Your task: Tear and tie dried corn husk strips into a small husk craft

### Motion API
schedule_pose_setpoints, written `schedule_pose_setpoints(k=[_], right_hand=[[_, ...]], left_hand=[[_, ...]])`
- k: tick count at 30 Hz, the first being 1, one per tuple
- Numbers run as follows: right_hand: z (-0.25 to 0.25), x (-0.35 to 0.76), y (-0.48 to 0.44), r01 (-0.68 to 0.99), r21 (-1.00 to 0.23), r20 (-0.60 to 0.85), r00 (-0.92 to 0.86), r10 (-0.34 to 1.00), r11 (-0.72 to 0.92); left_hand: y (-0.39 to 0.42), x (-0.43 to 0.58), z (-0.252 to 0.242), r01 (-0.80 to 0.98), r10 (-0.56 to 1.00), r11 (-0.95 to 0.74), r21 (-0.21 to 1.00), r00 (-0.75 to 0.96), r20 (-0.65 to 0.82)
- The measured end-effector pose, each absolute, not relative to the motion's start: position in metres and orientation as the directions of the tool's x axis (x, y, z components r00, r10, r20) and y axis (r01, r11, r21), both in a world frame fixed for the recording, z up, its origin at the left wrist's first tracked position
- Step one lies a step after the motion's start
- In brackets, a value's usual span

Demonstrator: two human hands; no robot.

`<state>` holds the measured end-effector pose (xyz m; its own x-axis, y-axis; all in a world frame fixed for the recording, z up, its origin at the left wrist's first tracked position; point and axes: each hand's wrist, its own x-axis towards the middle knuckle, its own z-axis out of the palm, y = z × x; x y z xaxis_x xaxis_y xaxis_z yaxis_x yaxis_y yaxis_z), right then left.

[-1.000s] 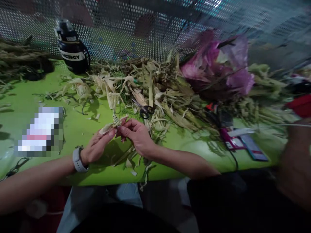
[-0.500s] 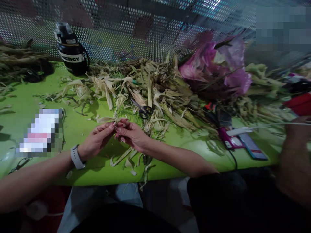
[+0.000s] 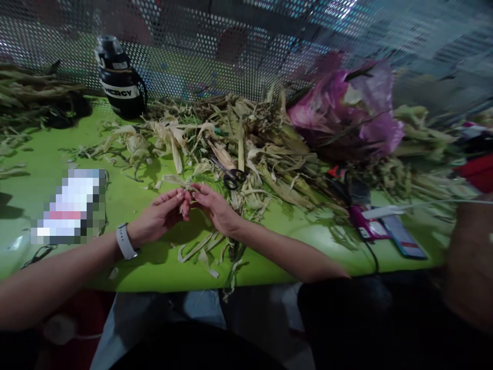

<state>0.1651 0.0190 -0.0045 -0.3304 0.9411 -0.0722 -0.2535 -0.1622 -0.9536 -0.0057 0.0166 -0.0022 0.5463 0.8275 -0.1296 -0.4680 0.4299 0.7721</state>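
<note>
My left hand (image 3: 164,213), with a pale watch band (image 3: 126,241) at its wrist, pinches a small pale piece of dried corn husk (image 3: 188,182). My right hand (image 3: 214,206) meets it from the other side, its thumb and fingers closed on the same husk. Loose strips fan out from the far side of this piece; the part between my fingertips is hidden. Just beyond my right hand lie black-handled scissors (image 3: 234,179), their blades partly among the husks. Husk scraps (image 3: 200,252) lie on the green table (image 3: 154,272) below my hands.
A husk heap (image 3: 254,128) runs along the back, beside a black bottle (image 3: 123,90) and a pink plastic bag (image 3: 327,110). A blurred phone (image 3: 71,205) lies left; another phone (image 3: 404,236) and a cable lie right, near another person's arm (image 3: 470,252).
My right fingers have shifted slightly up and away from the left ones. The husk strips now spread sideways rather than standing up. The whole view has moved a little.
</note>
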Motion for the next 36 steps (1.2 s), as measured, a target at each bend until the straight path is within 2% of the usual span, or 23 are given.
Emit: schedule_pose_setpoints(k=[3,7,12,15,18,21,26,29,32,36], right_hand=[[-0.005,0.165,0.02,-0.247,-0.964,-0.006,-0.338,0.941,-0.095],[-0.009,0.168,0.023,-0.126,-0.99,0.083,-0.237,0.968,0.054],[-0.006,0.171,0.021,0.049,-0.991,0.111,-0.211,0.971,0.124],[-0.001,0.171,0.017,0.159,-0.974,0.124,-0.223,0.967,0.161],[0.001,0.169,0.013,0.165,-0.981,0.063,-0.236,0.97,0.104],[0.0,0.168,0.012,0.142,-0.989,0.005,-0.219,0.976,0.037],[-0.005,0.168,0.014,0.139,-0.989,0.018,-0.194,0.981,0.046],[-0.003,0.168,0.014,0.108,-0.994,-0.018,-0.214,0.977,0.005],[0.003,0.169,0.015,0.036,-0.999,-0.048,-0.254,0.966,-0.04],[0.004,0.173,0.016,-0.045,-0.999,0.0,-0.255,0.967,-0.012]], left_hand=[[0.012,-0.003,0.004,-0.409,0.776,0.487,0.771,0.608,-0.168],[0.012,-0.004,0.008,-0.36,0.734,0.531,0.767,0.648,-0.204],[0.013,-0.007,0.005,-0.266,0.734,0.507,0.82,0.632,-0.249],[0.013,-0.007,0.003,-0.132,0.775,0.344,0.93,0.599,-0.202],[0.013,-0.006,0.0,0.074,0.837,0.007,0.997,0.545,-0.046],[0.012,-0.006,-0.004,0.313,0.876,-0.275,0.909,0.471,0.103],[0.012,-0.007,-0.004,0.586,0.875,-0.443,0.679,0.447,0.184],[0.012,-0.008,-0.003,0.587,0.841,-0.511,0.628,0.491,0.225],[0.013,-0.011,-0.001,0.497,0.836,-0.494,0.713,0.498,0.231],[0.018,-0.015,-0.001,0.422,0.842,-0.439,0.793,0.502,0.199]])
